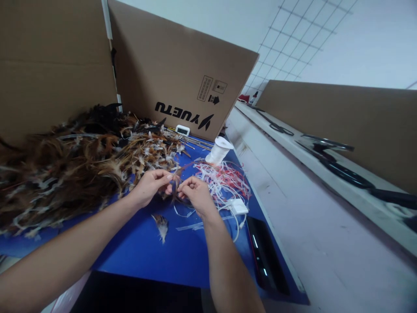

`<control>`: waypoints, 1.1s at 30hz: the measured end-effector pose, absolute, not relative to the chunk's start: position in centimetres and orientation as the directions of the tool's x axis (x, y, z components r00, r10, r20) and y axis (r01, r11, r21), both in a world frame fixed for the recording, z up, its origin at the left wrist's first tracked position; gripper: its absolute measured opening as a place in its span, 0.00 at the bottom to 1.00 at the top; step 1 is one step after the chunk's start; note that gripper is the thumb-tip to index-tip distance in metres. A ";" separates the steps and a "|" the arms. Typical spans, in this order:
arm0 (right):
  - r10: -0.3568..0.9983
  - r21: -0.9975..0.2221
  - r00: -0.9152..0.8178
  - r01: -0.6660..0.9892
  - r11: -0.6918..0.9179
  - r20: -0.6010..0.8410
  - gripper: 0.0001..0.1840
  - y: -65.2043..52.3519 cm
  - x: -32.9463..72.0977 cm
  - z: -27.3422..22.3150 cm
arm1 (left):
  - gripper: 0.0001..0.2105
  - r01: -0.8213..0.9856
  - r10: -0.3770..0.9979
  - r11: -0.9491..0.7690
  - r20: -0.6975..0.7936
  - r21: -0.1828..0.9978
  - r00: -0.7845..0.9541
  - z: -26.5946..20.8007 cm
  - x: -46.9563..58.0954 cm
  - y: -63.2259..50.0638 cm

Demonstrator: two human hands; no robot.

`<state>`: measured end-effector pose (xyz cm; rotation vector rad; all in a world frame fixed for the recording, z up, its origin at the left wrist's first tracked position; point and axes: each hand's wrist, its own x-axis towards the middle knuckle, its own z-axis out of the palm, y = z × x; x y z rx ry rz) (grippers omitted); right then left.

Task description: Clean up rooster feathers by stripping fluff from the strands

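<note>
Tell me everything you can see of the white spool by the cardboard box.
The spool is white, roughly cylindrical, with a wider flat flange on top; it looks wound with white ribbon or tape. It stands tilted on the blue mat, in front of the printed cardboard box. A tangle of white and red strips lies against its base, and the feather pile lies to its left. Neither hand touches it.

Soft, even indoor light, faint shadows; wide-angle bending at edges, slight overall blur.
</note>
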<state>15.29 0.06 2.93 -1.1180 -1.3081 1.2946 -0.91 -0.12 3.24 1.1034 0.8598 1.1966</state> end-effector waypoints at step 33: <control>0.776 -0.669 -0.162 0.421 0.613 0.610 0.10 -1.0 14.2 2.3 | 0.09 -0.469 0.988 0.133 -0.078 0.873 0.135 2.3 -0.4 0.3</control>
